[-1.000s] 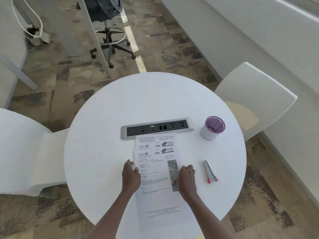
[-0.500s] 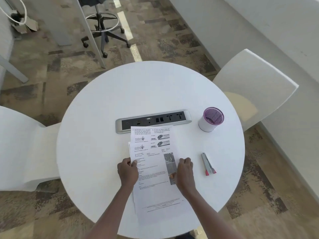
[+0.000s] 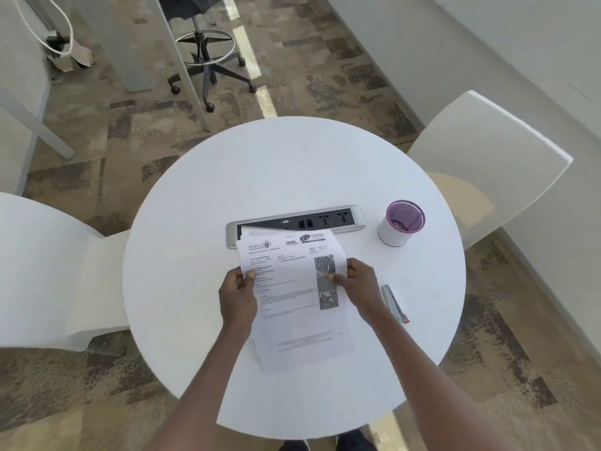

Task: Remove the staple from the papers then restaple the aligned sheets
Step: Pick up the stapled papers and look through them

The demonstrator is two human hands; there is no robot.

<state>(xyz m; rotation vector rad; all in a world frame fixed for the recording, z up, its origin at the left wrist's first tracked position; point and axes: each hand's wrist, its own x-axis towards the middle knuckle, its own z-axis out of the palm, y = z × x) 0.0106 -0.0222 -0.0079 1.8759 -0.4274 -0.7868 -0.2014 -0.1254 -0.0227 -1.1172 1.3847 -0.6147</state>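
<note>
Head view: the printed text on the papers [image 3: 292, 297] is too blurred to read beyond a logo near the top, and no staple can be made out anywhere on them. The far edges of the sheets fan apart and cover the near left part of the socket strip [image 3: 328, 221] set into the round white bench [image 3: 292, 164]. The left hand [image 3: 239, 296] has the left edge of the stack in its grip, thumb on top and the other fingers hidden beneath the paper. The right hand [image 3: 359, 281] has the right edge in its grip likewise, thumb lying across the small photographs (its other fingers curl round the margin). The stack lies at the near middle of the bench, its near end resting on the surface; whether the far end is lifted cannot be told.

The stapler [image 3: 395, 304], grey with a red end, lies on the bench just right of the right wrist, apart from the papers. A white cup with a purple mesh lining [image 3: 401, 224] stands right of the socket strip; something small lies inside, too dim to identify. White chairs [image 3: 484, 157] flank the bench, each cut off by the frame or hidden by the bench. Dark shoe tips [image 3: 325, 444] show at the bottom edge.
</note>
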